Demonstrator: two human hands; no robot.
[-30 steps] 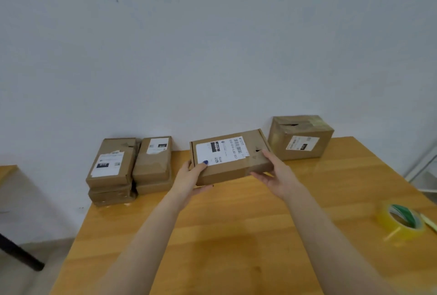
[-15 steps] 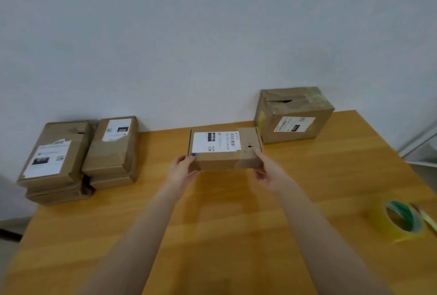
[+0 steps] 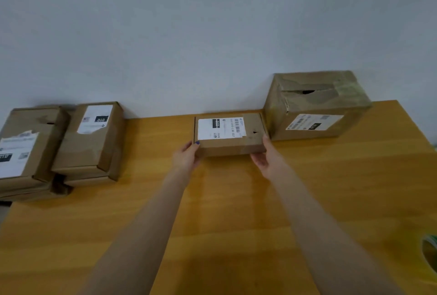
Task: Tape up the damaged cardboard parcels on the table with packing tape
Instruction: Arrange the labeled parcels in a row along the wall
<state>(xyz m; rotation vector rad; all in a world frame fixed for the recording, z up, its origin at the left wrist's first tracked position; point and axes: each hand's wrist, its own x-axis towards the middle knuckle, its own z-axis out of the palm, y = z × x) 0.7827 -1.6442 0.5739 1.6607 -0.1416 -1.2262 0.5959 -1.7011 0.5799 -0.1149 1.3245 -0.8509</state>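
At the desk's far edge: both hands meet on one flat parcel (image 3: 230, 135), which lies on the desk (image 3: 236, 212) close to the wall.
Left hand (image 3: 185, 157): clamped on the parcel's near left corner, thumb on the top face beside the white label (image 3: 221, 128).
Right hand (image 3: 266, 156): pressed to the near right corner, fingers against the side wall, thumb up along the right edge.
Why held so: a grip at two corners keeps the thin box square and flat; I judge it is being set down or lined up against the far edge, out of the working space.
Parcel condition: a band of clear tape seems to cross the top right of the label; the blur leaves this uncertain.
Right neighbour: a taller box (image 3: 315, 105) stands just beside the parcel's right end, its top torn open in a dark slit, so it still needs taping.
Left far corner: two stacks of flat parcels (image 3: 61, 145), labels torn, well apart from the hands.
Tape: the yellow roll (image 3: 430, 257) sits at the desk's right edge, half out of view, untouched.
Obstruction: none between the hands and the parcel; the tall box leaves little room for the right hand.
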